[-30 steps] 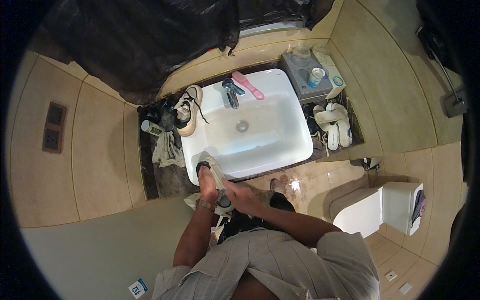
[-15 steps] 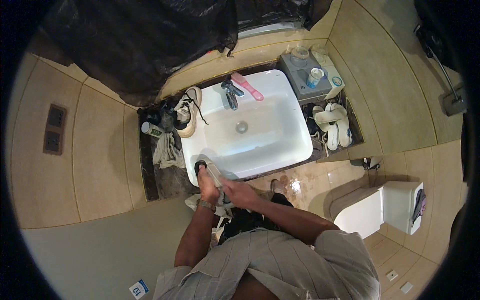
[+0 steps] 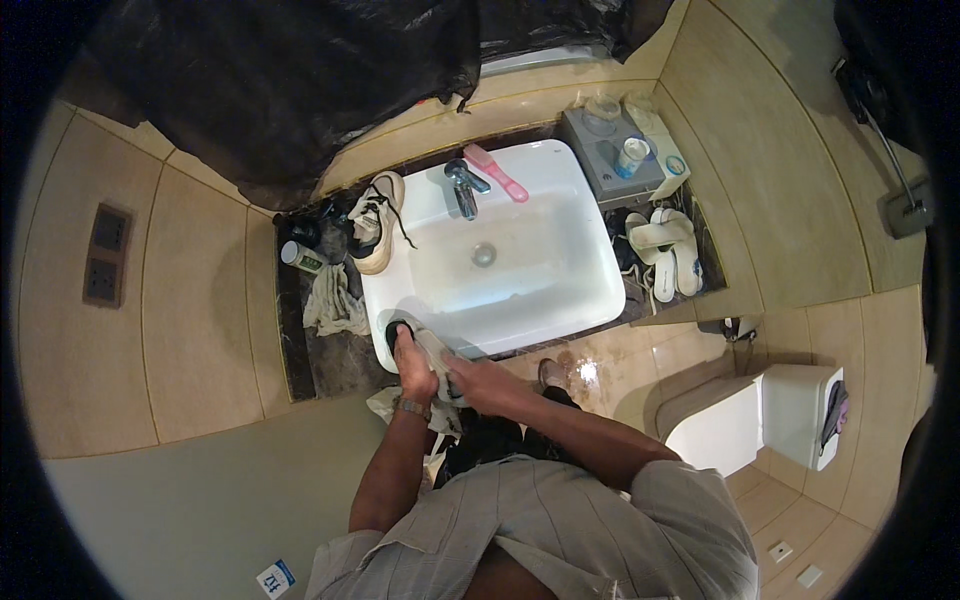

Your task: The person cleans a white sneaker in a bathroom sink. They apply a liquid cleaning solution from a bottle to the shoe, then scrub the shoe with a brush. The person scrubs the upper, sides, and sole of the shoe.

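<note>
A pale shoe point(image 3: 432, 346) with a dark part at its far end is held over the near left corner of the white sink point(image 3: 600, 290). My left hand point(image 3: 414, 370) is closed around the shoe's left side, with a watch on its wrist. Pressed to the shoe's right side is my right hand point(image 3: 482, 386), its fingers curled. Whatever those fingers may hold is hidden. The matching-looking sneaker point(image 3: 377, 222), pale with black laces, stands on the sink's left rim. A pink brush point(image 3: 496, 174) lies on the back rim, right of the chrome faucet point(image 3: 464, 188).
On the dark counter's left side sit a crumpled cloth point(image 3: 334, 302) and a small white container point(image 3: 301, 257). A grey box point(image 3: 610, 150) with a cup point(image 3: 632, 156) stands back right, white slippers point(image 3: 676, 250) in front of it. A toilet point(image 3: 715, 425) stands at lower right.
The right hand has shifted slightly against the shoe, and the shoe has tilted a little so more of its pale side shows. The left hand keeps nearly the same place.
</note>
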`<state>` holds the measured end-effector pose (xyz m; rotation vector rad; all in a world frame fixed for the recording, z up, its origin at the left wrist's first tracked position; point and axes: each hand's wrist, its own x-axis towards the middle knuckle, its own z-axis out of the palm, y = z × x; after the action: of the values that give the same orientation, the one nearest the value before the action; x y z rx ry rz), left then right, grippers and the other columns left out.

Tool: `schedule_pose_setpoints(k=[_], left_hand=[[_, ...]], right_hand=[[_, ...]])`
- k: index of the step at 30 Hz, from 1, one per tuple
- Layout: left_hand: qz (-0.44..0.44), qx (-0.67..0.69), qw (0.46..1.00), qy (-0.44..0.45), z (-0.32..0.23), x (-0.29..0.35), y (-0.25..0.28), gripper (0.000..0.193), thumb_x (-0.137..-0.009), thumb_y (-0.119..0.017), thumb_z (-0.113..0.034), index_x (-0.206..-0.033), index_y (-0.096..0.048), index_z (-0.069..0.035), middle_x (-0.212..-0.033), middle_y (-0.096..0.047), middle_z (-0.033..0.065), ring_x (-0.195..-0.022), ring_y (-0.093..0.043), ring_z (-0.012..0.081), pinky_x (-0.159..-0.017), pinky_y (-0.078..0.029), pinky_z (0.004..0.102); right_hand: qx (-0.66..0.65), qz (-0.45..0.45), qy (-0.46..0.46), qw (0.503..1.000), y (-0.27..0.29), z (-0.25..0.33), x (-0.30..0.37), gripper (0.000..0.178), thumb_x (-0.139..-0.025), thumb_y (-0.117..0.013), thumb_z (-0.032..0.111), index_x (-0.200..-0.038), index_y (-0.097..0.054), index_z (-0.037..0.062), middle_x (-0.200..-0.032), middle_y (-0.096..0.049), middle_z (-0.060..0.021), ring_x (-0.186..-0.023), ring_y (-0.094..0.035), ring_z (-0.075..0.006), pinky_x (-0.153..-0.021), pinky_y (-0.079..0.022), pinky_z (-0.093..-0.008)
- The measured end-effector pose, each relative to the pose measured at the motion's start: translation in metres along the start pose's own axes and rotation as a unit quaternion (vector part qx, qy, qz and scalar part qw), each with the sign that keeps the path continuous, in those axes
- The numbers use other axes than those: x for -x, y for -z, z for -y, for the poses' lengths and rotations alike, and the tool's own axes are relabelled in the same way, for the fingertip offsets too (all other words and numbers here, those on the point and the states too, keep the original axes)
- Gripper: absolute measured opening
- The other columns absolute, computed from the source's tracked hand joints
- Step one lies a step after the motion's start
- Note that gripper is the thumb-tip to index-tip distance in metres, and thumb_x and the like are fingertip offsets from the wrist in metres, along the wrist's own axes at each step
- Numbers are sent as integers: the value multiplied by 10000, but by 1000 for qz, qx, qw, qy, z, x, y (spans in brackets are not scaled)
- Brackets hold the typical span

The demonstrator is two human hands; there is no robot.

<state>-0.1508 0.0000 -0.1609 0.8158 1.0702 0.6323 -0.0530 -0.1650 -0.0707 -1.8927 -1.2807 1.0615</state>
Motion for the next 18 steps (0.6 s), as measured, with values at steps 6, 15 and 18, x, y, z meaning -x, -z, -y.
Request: schedule_pose_setpoints(k=[6, 15, 18], left_hand=[[53, 49, 996, 57, -11, -13, 9, 528, -1097, -416, -495, -1364, -572, -67, -1316, -615, 87, -1175, -596, 264, -1020, -493, 433], [68, 25, 997, 4, -17, -1, 1, 431, -1080, -510, -342, -1325, -570, 8, -1232, -639, 98, -1105, -633, 241, -968, -523, 380], [73, -37, 996, -26, -18, 3, 2, 352, -1053, -559, -225, -1299, -570, 28, -1176, -646, 94, -1059, -639, 211, -929, -532, 349]], right_hand=[[59, -19, -2, 998, -15, -5, -36, 498, -991, -524, 185, -1478, -479, 91, -946, -712, -288, -850, -704, -482, -741, -543, -593], [-108, -112, -58, 986, 4, -25, 9, 651, -1018, -556, 371, -1573, -358, 95, -1089, -679, -352, -1008, -685, -484, -907, -543, -546], [-128, -173, -41, 976, -12, -24, -9, 733, -964, -626, 410, -1566, -361, 87, -1160, -658, -362, -1100, -656, -485, -983, -509, -540]])
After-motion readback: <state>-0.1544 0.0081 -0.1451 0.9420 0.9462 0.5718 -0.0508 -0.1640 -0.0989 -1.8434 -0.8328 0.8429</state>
